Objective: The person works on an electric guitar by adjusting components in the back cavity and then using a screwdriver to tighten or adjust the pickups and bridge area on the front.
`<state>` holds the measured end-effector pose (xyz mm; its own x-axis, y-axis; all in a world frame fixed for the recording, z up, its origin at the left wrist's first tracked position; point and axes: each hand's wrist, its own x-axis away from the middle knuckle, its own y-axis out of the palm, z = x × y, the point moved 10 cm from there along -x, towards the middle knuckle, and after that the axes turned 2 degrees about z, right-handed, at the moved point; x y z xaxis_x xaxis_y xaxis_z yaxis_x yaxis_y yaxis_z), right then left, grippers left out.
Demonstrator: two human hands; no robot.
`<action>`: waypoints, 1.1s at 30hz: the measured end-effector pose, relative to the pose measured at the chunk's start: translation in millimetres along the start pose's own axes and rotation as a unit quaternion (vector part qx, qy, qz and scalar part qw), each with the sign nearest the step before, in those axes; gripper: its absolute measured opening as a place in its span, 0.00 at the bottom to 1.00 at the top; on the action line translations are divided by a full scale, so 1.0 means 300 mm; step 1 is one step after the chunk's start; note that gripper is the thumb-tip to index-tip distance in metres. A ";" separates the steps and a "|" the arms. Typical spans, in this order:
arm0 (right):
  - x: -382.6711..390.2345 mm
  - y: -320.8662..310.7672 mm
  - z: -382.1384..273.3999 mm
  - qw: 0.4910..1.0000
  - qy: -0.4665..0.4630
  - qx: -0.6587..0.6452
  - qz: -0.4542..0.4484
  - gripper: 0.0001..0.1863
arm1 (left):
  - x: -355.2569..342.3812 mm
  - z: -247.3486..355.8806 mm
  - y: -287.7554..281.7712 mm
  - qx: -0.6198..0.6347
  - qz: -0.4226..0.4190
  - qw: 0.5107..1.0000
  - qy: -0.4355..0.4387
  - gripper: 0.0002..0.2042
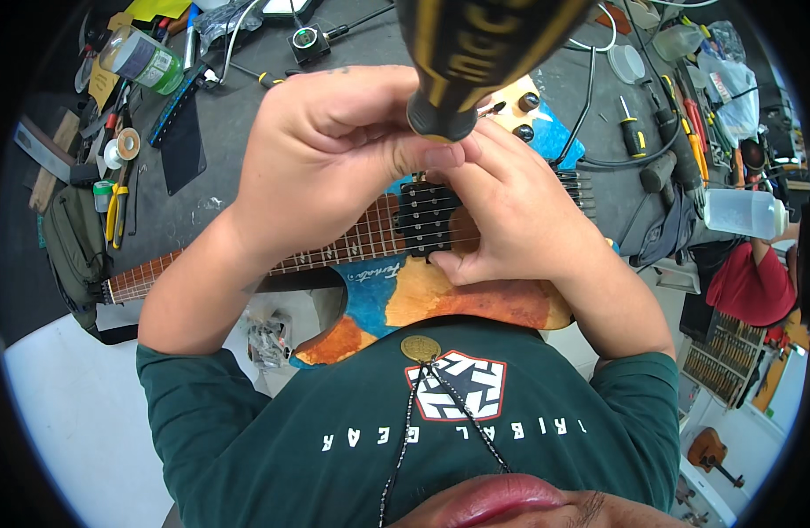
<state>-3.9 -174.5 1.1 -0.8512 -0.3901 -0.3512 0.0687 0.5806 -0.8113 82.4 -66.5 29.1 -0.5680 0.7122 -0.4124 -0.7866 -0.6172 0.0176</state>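
A screwdriver (pixel 453 88) with a black and yellow handle rises toward me over an electric guitar (pixel 484 295). My left hand (pixel 334 145) curls round the lower end of the handle, its thumb beneath it; the shaft and tip are hidden. My right hand (pixel 519 207) lies over the guitar with thumb and fingers apart. Its thumb touches the body beside the black pickup (pixel 425 217), while its fingertips meet the left thumb. Blue, cream and orange-brown colour the guitar, and its neck (pixel 167 268) points left. Two black knobs (pixel 526 117) show beyond my right hand.
The dark workbench (pixel 220 216) carries a bottle (pixel 145 60), solder spool (pixel 128 143), green pouch (pixel 77 238) and pliers (pixel 117 211) at left. On the right are another screwdriver (pixel 632 129), cables and a clear container (pixel 741 214). A person in red (pixel 752 286) is beyond.
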 end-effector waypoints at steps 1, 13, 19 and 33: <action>0.002 -0.001 0.003 1.000 0.004 0.004 0.002 0.40 | 0.003 -0.003 0.006 0.009 0.003 1.000 -0.022 0.09; -0.005 -0.010 -0.008 1.000 -0.015 0.006 0.008 0.37 | -0.014 0.020 0.004 -0.014 0.012 0.999 0.039 0.13; -0.009 -0.016 -0.013 1.000 -0.017 0.007 0.018 0.37 | -0.005 0.017 -0.014 -0.024 0.016 1.000 0.000 0.10; -0.003 -0.007 -0.004 1.000 0.008 -0.001 -0.014 0.38 | -0.003 0.030 0.016 -0.086 -0.007 0.996 -0.018 0.16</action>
<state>-4.1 -174.5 3.8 -0.8604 -0.3950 -0.3220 0.0439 0.5720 -0.8191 76.9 -67.1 37.9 -0.5675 0.7313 -0.3784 -0.7435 -0.6526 -0.1461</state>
